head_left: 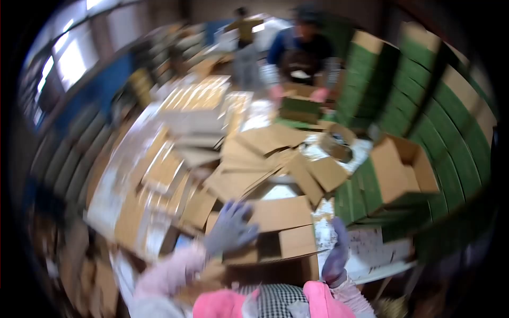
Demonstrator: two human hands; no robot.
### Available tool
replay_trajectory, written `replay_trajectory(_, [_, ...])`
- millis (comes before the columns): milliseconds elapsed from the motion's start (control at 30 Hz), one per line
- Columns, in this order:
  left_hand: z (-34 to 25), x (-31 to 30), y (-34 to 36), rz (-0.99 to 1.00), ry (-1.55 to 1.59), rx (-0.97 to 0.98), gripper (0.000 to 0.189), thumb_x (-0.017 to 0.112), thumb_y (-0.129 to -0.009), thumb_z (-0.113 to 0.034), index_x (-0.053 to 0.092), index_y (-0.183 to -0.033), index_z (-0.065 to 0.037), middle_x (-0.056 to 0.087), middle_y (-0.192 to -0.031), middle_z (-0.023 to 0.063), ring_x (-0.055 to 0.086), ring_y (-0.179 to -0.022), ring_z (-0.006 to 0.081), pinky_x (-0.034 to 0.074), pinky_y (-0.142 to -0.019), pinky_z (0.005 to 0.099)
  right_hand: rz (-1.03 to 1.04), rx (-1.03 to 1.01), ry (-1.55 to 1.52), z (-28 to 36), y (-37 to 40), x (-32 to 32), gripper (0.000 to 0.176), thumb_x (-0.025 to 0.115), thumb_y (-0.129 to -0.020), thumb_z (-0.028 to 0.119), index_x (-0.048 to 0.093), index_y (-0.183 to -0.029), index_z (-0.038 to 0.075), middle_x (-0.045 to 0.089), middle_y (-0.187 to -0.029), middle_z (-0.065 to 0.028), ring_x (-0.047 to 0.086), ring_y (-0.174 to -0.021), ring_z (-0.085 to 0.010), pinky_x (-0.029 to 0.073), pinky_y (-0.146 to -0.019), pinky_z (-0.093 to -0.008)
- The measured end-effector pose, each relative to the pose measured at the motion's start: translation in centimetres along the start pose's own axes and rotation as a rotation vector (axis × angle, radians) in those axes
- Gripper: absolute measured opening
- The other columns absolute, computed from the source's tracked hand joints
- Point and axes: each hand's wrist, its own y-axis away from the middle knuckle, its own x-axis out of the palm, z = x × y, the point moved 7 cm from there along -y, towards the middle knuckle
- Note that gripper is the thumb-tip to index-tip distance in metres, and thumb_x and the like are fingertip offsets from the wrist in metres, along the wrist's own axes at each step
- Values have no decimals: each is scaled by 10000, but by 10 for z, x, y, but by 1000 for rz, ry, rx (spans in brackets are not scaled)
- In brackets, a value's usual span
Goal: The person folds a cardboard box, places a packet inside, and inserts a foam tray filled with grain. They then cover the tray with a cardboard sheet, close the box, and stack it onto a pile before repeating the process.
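Observation:
An open cardboard box [281, 214] is in front of me at the near side of the table, its flaps partly spread and a dark gap showing between them. My left hand [231, 228], in a grey-purple glove, lies over the box's left side with its fingers spread. To the right of the box, my right hand [336, 252] is held up in a similar glove, fingers stretched out and palm towards the box. Just past the box lies a loose pile of flat cardboard pieces [249, 156]. The picture is blurred by motion.
Plastic-wrapped cardboard stacks [193, 100] fill the table's left side. On the right stand green boxes [358, 196], an open carton [397, 169] and tall green stacks [366, 79]. A roll of tape [336, 143] sits farther back. Across the table, a co-worker [302, 58] handles a green box [299, 109].

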Motion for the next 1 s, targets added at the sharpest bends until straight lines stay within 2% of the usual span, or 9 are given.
replay_trajectory(167, [0,34,-21,317,179,-185,603,557,-895,-518,541,-1233,-19,397,-1428,267,345,-1338,459,222,-1141,540,552,-525,570,-80,2,85,444,535,-962,187,449,-1324,-56,369,-1440,-302,389,-1327,-420,329,-1105,-434])
replay_trajectory(333, [43,-46,62,-95,499,-466,677,615,-860,-344,411,-1390,25,453,-1396,251,408,-1327,388,305,-1119,468,633,941,-232,-125,74,86,411,422,-1044,247,422,-1335,-44,381,-1446,-168,424,-1305,-252,364,-1061,-316])
replay_trajectory(400, [52,-62,89,-479,829,-695,673,542,-945,-403,355,-1442,10,470,-1398,194,485,-1256,311,347,-1090,370,490,807,-499,-68,42,99,459,443,-1018,230,371,-1389,-30,421,-1419,-166,451,-1294,-268,376,-1062,-359])
replay_trajectory(533, [50,43,120,-33,1118,-936,455,504,-992,-253,482,-1370,0,580,-1263,87,522,-1168,154,393,-1026,298,522,567,-676,51,-64,113,509,512,-951,159,365,-1409,-7,586,-1220,-124,649,-963,-228,531,-833,-315])
replay_trajectory(667, [106,-5,154,-889,1663,-1221,500,567,-958,-241,455,-1393,-22,611,-1136,32,556,-1046,73,439,-901,233,1090,257,-142,43,3,224,322,538,-904,201,567,-1170,23,631,-996,-149,631,-853,-252,495,-737,-359])
replay_trajectory(733, [95,4,125,-184,696,-868,634,526,-907,-152,282,-1469,10,424,-1384,154,385,-1296,222,317,-1071,318,1230,74,-76,49,54,285,332,566,-900,262,582,-1129,23,614,-977,-176,622,-875,-302,486,-771,-395])
replay_trajectory(833, [94,16,118,-348,934,-859,776,399,-778,5,148,-1511,44,145,-1580,230,113,-1482,305,89,-1199,368,1149,522,-310,62,-9,246,426,607,-903,385,599,-1080,-3,593,-1067,-219,602,-1014,-373,455,-900,-451])
replay_trajectory(867, [97,10,120,-234,926,-912,780,407,-785,-8,127,-1511,55,114,-1590,214,75,-1489,290,50,-1200,359,427,55,-114,46,-36,208,467,642,-879,401,599,-1127,7,569,-1179,-206,538,-1117,-376,438,-941,-438])
replay_trajectory(1000, [114,-15,124,-310,933,-874,654,458,-884,-94,235,-1476,69,292,-1522,215,291,-1415,307,228,-1168,381,477,399,537,-67,-32,147,540,517,-921,210,378,-1404,13,454,-1362,-297,426,-1278,-414,388,-1028,-449])
